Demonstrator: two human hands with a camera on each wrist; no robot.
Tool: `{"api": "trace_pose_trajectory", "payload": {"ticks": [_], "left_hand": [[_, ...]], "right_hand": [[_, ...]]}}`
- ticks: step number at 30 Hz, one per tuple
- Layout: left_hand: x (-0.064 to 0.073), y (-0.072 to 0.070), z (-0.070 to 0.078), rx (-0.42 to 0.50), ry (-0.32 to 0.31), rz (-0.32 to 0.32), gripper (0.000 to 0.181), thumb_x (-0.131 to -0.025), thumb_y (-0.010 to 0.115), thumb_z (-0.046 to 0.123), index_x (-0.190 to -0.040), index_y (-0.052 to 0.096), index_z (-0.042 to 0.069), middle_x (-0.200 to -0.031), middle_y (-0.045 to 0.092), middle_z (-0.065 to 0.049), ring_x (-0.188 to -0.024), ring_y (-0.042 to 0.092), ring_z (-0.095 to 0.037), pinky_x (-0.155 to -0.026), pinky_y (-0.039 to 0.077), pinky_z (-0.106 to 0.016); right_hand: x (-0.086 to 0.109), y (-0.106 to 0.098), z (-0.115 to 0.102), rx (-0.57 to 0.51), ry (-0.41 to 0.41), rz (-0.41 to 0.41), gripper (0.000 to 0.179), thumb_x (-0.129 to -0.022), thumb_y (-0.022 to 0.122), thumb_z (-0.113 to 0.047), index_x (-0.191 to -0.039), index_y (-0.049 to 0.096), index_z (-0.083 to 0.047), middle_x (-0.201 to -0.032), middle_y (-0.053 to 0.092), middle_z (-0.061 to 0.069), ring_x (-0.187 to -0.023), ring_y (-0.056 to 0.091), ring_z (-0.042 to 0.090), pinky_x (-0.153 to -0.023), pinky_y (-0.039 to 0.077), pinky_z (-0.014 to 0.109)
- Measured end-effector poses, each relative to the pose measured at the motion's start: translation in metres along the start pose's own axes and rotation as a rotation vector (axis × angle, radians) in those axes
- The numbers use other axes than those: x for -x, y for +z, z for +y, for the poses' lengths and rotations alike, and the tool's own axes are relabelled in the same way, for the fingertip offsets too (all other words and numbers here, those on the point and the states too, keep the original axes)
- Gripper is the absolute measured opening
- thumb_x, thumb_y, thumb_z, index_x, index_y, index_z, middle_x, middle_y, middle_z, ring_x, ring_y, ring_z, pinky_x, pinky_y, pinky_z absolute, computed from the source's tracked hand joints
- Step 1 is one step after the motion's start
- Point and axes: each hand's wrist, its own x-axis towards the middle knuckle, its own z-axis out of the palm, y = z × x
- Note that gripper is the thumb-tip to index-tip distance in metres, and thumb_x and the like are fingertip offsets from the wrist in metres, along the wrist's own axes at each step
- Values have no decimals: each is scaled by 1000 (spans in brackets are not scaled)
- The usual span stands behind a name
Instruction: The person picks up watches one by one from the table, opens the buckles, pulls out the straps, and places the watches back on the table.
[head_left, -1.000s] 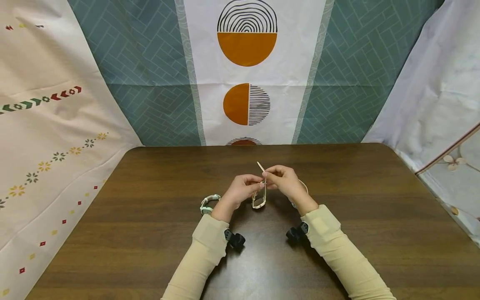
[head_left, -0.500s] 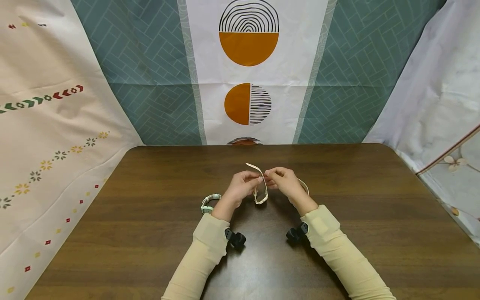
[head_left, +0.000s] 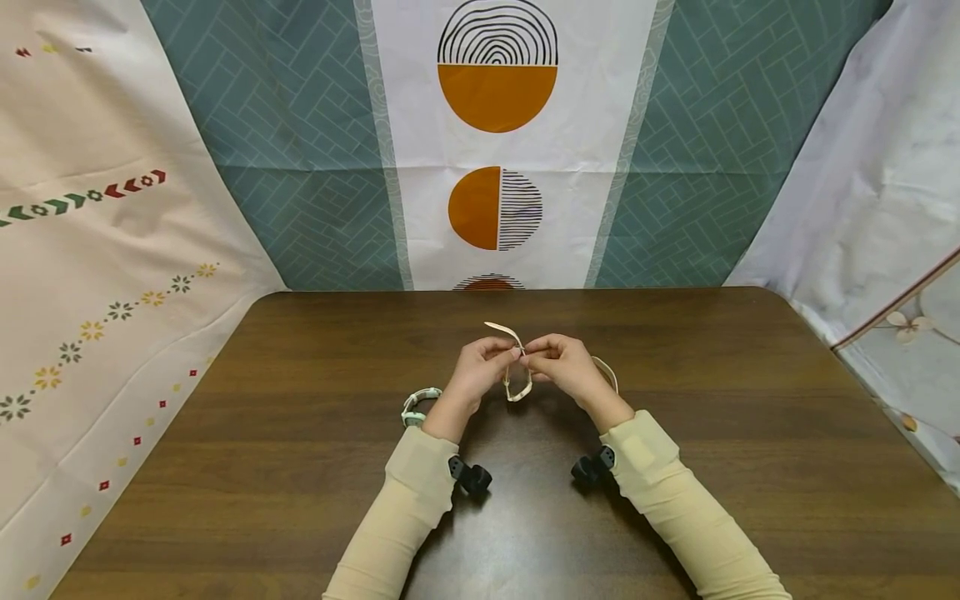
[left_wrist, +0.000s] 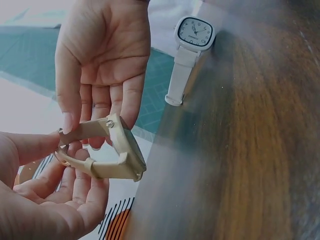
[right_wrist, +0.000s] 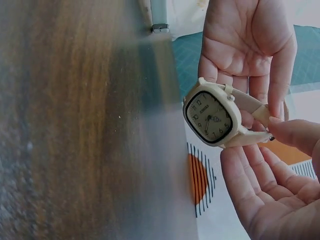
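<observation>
A cream wristwatch (head_left: 519,395) hangs between both hands above the table, its strap closed into a loop at the buckle. My left hand (head_left: 478,373) pinches the strap near the buckle with thumb and fingers. From the other side, my right hand (head_left: 567,368) pinches the same area. The strap's free end sticks up and bends leftward above the fingers. In the right wrist view the rounded-square watch dial (right_wrist: 208,117) faces the camera. Thumbs and fingertips partly cover the buckle, so how the pin sits cannot be made out.
A mint-green watch (head_left: 414,418) lies on the brown wooden table (head_left: 315,467), left of my left wrist. Beyond my right hand lies a white watch (left_wrist: 195,33), partly hidden in the head view. Patterned cloths hang behind and beside the table.
The strap's free end has swung from upright to curving left. My right fingers have left it and now meet my left fingers at the buckle. The watch has risen slightly.
</observation>
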Motion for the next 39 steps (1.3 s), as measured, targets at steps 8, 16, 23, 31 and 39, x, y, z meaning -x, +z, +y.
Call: {"api": "trace_pose_trajectory", "payload": {"ticks": [8,16,23,31,39], "left_hand": [[-1,1,0,-43,13,23,22,-92,59,5,-109,63,-9,-92,67,-10,-80,60,-17,-67,46,-23],[0,2,2,-27,14,23,22,-94,55,2,-108,60,-13,-84,63,-3,-74,55,-8,-72,49,-25],[-2,4,0,1,17,32,22,-95,53,3,-110,60,-13,-86,63,-5,-74,55,-6,-76,48,-28],[-1,6,-4,33,17,36,22,-96,51,1,-109,58,-15,-86,64,-6,-74,57,-6,-77,51,-28],[-1,7,-4,76,25,42,22,-96,50,-1,-109,57,-17,-82,62,-3,-70,56,-2,-74,51,-22]], "right_hand": [[0,1,0,-13,1,-17,26,-87,64,1,-107,57,17,-94,67,21,-80,68,26,-74,57,38],[-1,2,0,18,20,-17,27,-88,65,-2,-107,59,16,-97,66,28,-76,69,21,-75,57,40],[-3,5,0,18,16,17,25,-87,65,-1,-104,59,16,-95,66,29,-69,67,12,-71,57,37],[-1,6,1,34,24,31,23,-86,66,-1,-101,60,16,-93,68,29,-68,68,14,-69,58,37],[1,6,-2,54,16,24,22,-86,67,0,-99,61,16,-93,67,31,-66,68,14,-70,57,42]]}}
